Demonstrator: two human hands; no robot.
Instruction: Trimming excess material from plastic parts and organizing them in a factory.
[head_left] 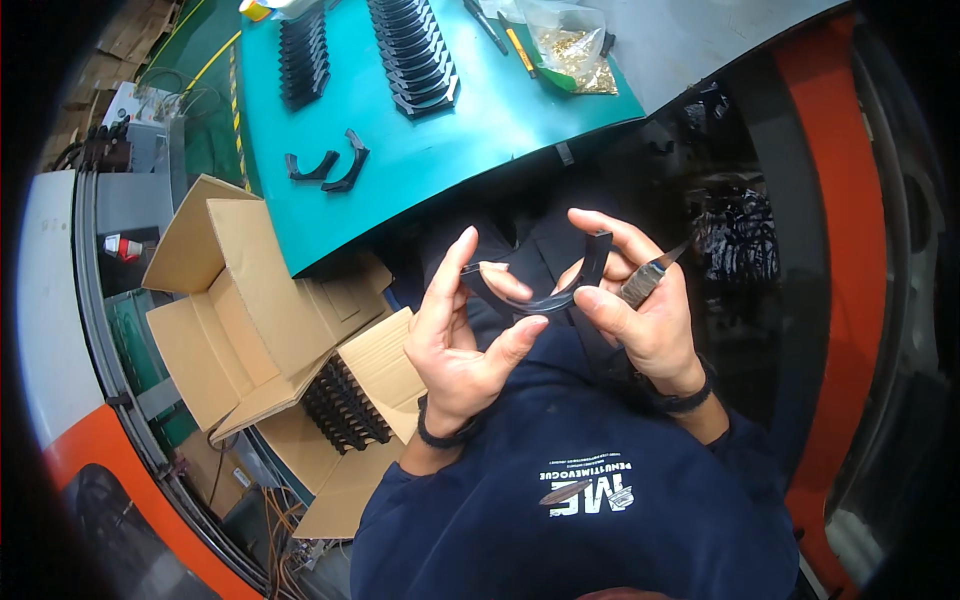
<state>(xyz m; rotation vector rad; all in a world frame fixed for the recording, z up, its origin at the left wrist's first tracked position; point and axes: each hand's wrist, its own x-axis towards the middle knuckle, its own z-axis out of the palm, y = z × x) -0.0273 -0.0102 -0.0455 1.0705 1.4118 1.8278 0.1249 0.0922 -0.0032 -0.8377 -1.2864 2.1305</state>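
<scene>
A black C-shaped part (552, 304) is held up in front of my body, its open side facing the table. My left hand (452, 350) curls around its left end, with a fingertip against the inner curve and the thumb below. Thumb and fingers of my right hand (655, 325) pinch its right side. Tucked in that same hand is a small knife (642, 284) with a wrapped-looking handle, its pointed blade sticking out to the upper right. On the green table mat (480, 150), two similar loose black parts (343, 165) lie near the left corner.
Two rows of stacked black parts (412, 60) stand farther back on the mat. A yellow pen (521, 52) and a clear bag of small brass-coloured pieces (580, 55) lie right. Open cardboard boxes (235, 310) stand left; more black parts (345, 408) fill one.
</scene>
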